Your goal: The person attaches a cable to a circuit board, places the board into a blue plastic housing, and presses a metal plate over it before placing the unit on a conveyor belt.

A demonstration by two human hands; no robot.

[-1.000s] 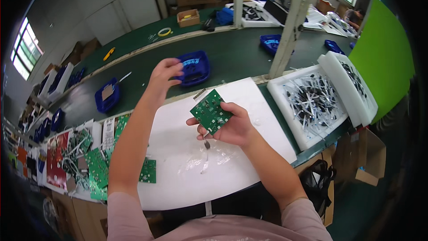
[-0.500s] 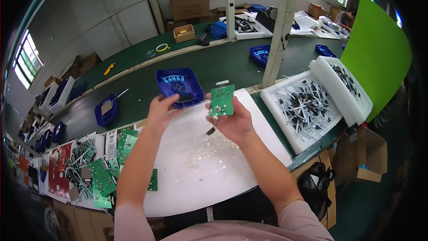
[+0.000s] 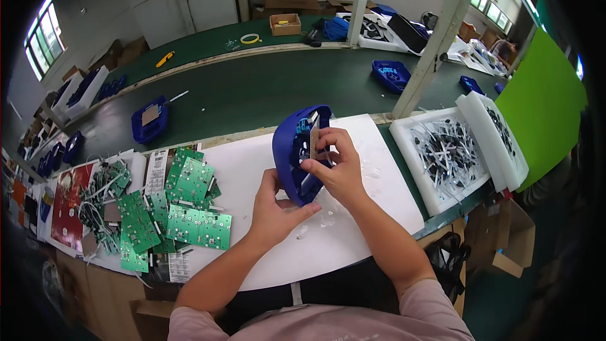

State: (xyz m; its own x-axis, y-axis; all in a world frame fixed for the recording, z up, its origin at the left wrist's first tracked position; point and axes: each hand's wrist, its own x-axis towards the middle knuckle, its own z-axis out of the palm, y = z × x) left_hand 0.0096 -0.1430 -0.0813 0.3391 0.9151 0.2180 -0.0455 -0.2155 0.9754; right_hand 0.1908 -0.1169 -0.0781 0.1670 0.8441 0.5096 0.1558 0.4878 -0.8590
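Observation:
A blue plastic housing [image 3: 285, 151] is tilted up on its side above the white work sheet, its hollow facing right. My left hand [image 3: 273, 216] holds it from below, fingers behind it and thumb along its lower end. My right hand [image 3: 342, 165] grips a circuit board [image 3: 314, 134] between thumb and fingers. The board stands nearly edge-on at the housing's opening, partly inside it; whether it is seated cannot be seen. Left of my forearm, several green circuit boards [image 3: 199, 226] lie in an overlapping pile.
White foam trays [image 3: 404, 136] of small black parts with pale strips stand at the right, beside a metal post [image 3: 435, 44]. More blue housings [image 3: 391, 76] sit on the green conveyor [image 3: 252, 85] beyond. Bundled cables [image 3: 104, 192] lie far left. Clear plastic scraps [image 3: 331, 218] lie on the sheet.
My left hand has taken the blue housing off the conveyor and brought it over the sheet. My right hand has turned the circuit board edge-on and moved it to the housing's opening.

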